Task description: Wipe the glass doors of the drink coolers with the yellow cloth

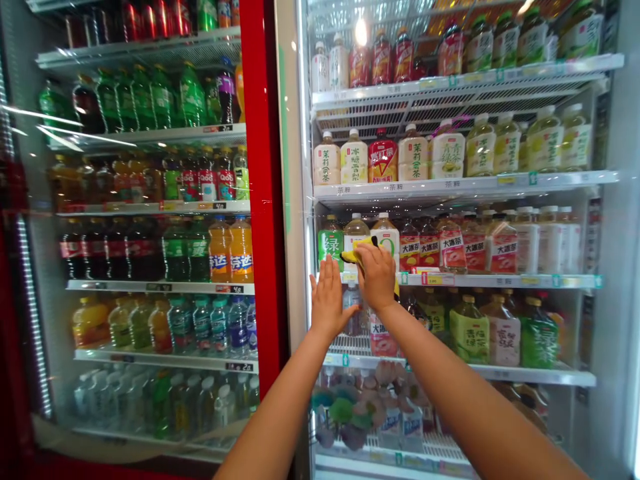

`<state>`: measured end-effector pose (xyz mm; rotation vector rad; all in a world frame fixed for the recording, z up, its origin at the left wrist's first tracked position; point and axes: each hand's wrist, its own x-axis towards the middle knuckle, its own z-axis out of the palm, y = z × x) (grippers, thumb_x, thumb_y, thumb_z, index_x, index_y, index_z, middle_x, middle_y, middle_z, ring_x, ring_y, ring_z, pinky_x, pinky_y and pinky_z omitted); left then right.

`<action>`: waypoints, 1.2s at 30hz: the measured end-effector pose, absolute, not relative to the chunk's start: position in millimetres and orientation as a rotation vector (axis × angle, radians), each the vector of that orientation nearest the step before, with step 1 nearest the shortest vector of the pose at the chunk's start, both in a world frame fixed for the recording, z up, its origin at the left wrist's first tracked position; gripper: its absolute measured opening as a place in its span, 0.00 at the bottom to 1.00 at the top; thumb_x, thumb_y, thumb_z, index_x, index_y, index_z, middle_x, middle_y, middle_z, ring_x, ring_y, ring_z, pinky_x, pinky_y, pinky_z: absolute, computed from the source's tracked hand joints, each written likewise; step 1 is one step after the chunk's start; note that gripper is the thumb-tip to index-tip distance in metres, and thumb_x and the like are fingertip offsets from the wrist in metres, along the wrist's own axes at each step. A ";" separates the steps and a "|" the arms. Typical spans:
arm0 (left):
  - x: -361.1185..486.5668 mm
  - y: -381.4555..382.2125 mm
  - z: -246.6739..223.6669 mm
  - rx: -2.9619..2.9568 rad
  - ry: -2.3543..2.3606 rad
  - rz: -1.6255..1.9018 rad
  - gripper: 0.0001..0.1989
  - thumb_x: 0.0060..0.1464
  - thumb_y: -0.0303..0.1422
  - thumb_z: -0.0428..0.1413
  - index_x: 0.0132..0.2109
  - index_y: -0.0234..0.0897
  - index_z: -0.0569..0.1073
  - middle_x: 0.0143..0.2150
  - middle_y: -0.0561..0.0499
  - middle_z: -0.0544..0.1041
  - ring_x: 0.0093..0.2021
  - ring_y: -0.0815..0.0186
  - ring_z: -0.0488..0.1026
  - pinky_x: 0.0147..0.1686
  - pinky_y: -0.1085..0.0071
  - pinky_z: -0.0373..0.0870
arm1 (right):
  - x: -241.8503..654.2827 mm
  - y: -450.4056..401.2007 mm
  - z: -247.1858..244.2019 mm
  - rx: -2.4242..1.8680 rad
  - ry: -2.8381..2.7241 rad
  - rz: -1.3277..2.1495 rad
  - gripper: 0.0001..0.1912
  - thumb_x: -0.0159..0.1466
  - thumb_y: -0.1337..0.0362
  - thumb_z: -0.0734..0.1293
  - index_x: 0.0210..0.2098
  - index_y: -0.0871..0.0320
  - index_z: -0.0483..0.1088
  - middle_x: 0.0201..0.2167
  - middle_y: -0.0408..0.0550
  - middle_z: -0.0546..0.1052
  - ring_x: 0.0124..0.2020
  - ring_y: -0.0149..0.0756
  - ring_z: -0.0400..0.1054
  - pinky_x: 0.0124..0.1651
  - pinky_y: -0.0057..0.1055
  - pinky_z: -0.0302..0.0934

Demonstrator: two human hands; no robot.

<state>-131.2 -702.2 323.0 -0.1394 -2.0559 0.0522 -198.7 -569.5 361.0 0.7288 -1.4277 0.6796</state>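
Note:
Both my arms reach toward the glass door of the right-hand drinks fridge. My left hand (pixel 330 298) is raised with its fingers stretched out and its palm facing the glass, holding nothing. Just to its right, my right hand (pixel 376 275) is closed on a yellow cloth with black edging (pixel 361 250), pressed toward the glass. Behind the hands stand a green-labelled bottle (pixel 331 240) and bottles with white labels. Part of the cloth is hidden under my right fingers.
A red-framed fridge (pixel 263 187) full of bottles stands on the left, with a pale door frame (pixel 290 200) beside it. In the right fridge, white shelves (pixel 465 189) carry rows of bottled drinks. Reflections show on the glass.

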 end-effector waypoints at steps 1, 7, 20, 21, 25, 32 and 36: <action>-130.0 -704.5 320.8 -0.151 -2.057 0.046 0.70 0.50 0.40 0.70 0.74 0.37 0.21 0.78 0.29 0.41 0.77 0.45 0.36 0.72 0.38 0.44 | -197.4 -570.1 354.8 0.780 -1.420 0.624 0.15 0.69 0.71 0.63 0.52 0.55 0.75 0.56 0.51 0.79 0.55 0.47 0.67 0.56 0.41 0.60; -119.8 -724.7 306.5 -0.111 -2.033 0.038 0.65 0.55 0.41 0.67 0.75 0.38 0.22 0.78 0.29 0.40 0.77 0.45 0.36 0.71 0.39 0.47 | -204.2 -541.7 334.3 1.053 -1.359 0.398 0.15 0.71 0.69 0.64 0.55 0.53 0.75 0.56 0.46 0.79 0.57 0.45 0.67 0.56 0.39 0.61; -114.5 -741.7 306.2 -0.181 -2.070 0.033 0.63 0.56 0.39 0.66 0.75 0.40 0.23 0.78 0.30 0.40 0.77 0.46 0.35 0.72 0.40 0.48 | -191.8 -570.3 342.9 1.029 -1.389 0.255 0.14 0.72 0.67 0.63 0.54 0.50 0.76 0.56 0.45 0.80 0.55 0.43 0.69 0.51 0.38 0.59; -112.8 -742.0 306.3 -0.186 -2.074 0.037 0.63 0.56 0.39 0.66 0.75 0.39 0.23 0.78 0.30 0.40 0.77 0.47 0.35 0.72 0.41 0.49 | -192.0 -567.1 347.2 1.038 -1.392 0.269 0.14 0.73 0.67 0.63 0.54 0.51 0.76 0.56 0.45 0.80 0.54 0.42 0.69 0.51 0.38 0.59; -107.3 -747.0 299.5 -0.156 -2.062 0.053 0.63 0.54 0.38 0.67 0.75 0.37 0.26 0.78 0.29 0.42 0.77 0.46 0.37 0.72 0.43 0.50 | -188.2 -588.3 378.7 0.926 -1.428 0.445 0.15 0.72 0.67 0.62 0.54 0.54 0.76 0.56 0.46 0.80 0.52 0.43 0.69 0.53 0.39 0.60; -106.9 -756.2 280.8 -0.068 -2.012 0.039 0.60 0.54 0.35 0.67 0.76 0.35 0.31 0.77 0.27 0.42 0.77 0.43 0.38 0.71 0.43 0.55 | -180.6 -618.7 353.2 1.068 -1.366 0.332 0.14 0.72 0.68 0.65 0.54 0.54 0.77 0.57 0.44 0.80 0.56 0.43 0.69 0.53 0.39 0.62; -103.5 -757.3 280.3 -0.075 -2.034 0.052 0.61 0.55 0.36 0.66 0.75 0.35 0.28 0.77 0.27 0.42 0.77 0.44 0.38 0.71 0.45 0.56 | -187.3 -592.2 348.3 1.158 -1.417 0.267 0.16 0.71 0.69 0.65 0.56 0.51 0.76 0.56 0.44 0.80 0.58 0.43 0.69 0.52 0.40 0.64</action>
